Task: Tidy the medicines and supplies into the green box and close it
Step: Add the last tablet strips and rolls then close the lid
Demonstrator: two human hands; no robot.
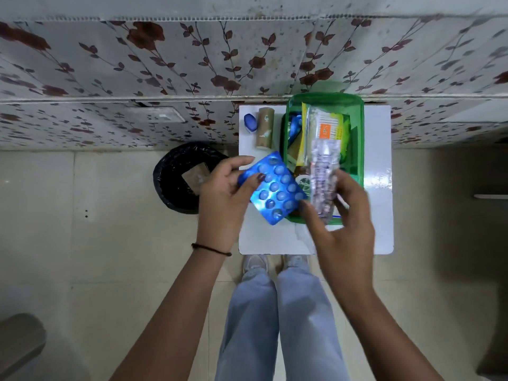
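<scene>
The open green box stands on a small white table, holding packets, a yellow-and-orange pack and a green-labelled bottle. My left hand grips a shiny blue blister strip at its left edge, just left of the box. My right hand holds a silvery purple tablet strip upright over the box's near end; it looks blurred. Left of the box lie a brown bandage roll and a small blue container.
A black-lined waste bin stands on the floor left of the table, with a brown scrap inside. A floral-papered wall rises behind the table. My legs and shoes are below the table's near edge.
</scene>
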